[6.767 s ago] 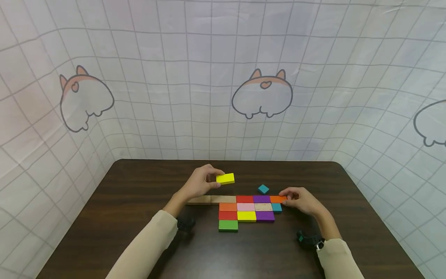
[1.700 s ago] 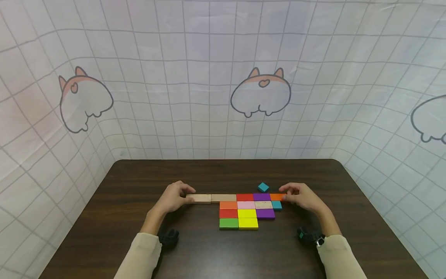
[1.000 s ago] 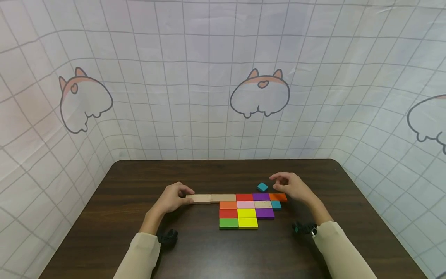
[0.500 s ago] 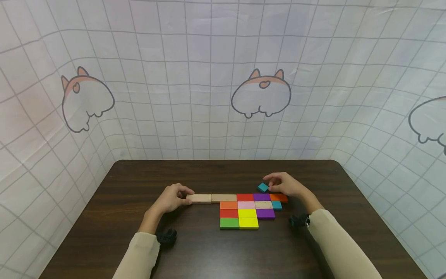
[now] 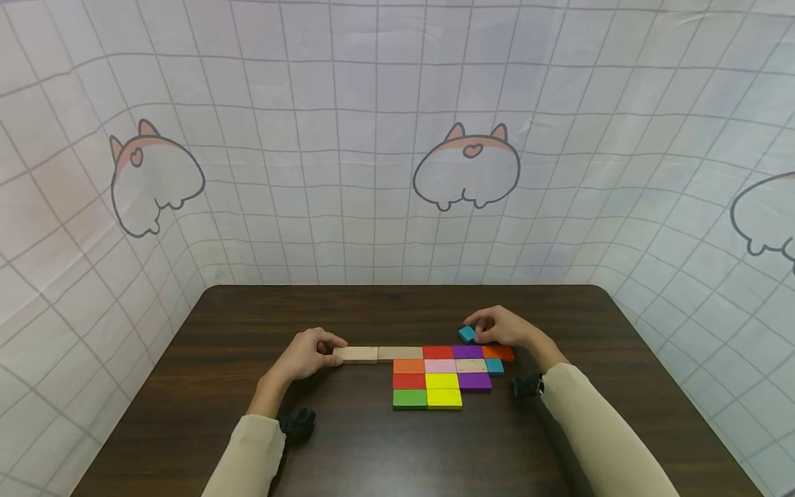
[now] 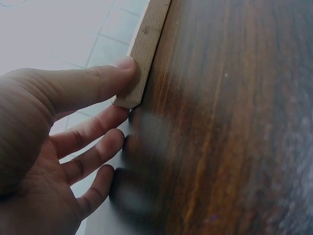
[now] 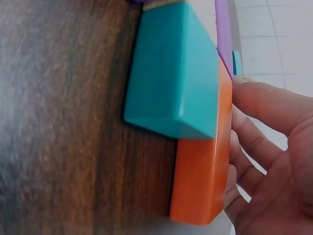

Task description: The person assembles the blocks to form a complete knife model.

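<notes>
In the head view, flat coloured wooden blocks lie joined together on the dark table [image 5: 397, 455]. My left hand [image 5: 304, 353] pinches the outer end of a plain wooden block [image 5: 357, 355] at the left of the back row. The left wrist view shows the thumb on the side of this wooden block [image 6: 145, 54] and a finger at its end. Behind the row, my right hand [image 5: 506, 328] holds a small teal block [image 5: 467, 334] between thumb and index finger. In the right wrist view that block is mostly hidden behind the row.
The back row goes on with a second plain block [image 5: 400, 353], a red block [image 5: 438, 353], a purple block [image 5: 468, 352] and an orange block [image 5: 498, 353]. In front sit shorter rows, with a green block [image 5: 410, 399] and a yellow block [image 5: 444, 399] nearest. A gridded curtain [image 5: 310, 172] surrounds the table.
The left hand has set the yellow block beside the green one and moved to the plain block's end. The right hand has left the orange block and taken hold of the small teal block.
</notes>
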The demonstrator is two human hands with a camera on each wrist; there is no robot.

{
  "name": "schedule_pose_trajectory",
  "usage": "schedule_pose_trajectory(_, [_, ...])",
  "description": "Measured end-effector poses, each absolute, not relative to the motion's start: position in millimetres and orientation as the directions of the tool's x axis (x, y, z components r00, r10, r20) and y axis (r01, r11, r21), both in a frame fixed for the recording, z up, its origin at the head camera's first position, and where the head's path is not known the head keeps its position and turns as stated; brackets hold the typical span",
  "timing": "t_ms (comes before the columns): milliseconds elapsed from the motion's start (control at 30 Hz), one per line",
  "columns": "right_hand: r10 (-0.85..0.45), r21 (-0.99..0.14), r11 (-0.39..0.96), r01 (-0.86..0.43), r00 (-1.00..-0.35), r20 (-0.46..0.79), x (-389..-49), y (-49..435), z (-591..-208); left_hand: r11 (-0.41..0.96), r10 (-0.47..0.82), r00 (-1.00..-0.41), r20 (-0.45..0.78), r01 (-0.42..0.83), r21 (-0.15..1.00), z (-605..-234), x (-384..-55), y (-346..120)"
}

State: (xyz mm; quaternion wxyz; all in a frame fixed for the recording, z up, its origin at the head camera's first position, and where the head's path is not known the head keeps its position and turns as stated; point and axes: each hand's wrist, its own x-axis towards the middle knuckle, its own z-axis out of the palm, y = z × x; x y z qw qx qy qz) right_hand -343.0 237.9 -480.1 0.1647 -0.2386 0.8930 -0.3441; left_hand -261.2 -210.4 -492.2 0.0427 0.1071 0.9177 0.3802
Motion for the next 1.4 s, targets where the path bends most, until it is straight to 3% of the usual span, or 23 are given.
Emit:
schedule_pose_trajectory(733, [-0.434, -0.653, 0.674, -0.345, -0.901, 0.029, -329, 244, -474, 0.7, 0.231, -0.973, 0.002, 0.168, 0.694, -491, -258, -209])
schedule_pose_trajectory(1400, [-0.413, -0.619, 0.67, -0.41, -0.899, 0.149, -263, 284, -460, 0.705, 0.242, -0.97, 0.021, 0.191, 0.683, -493, -261, -209])
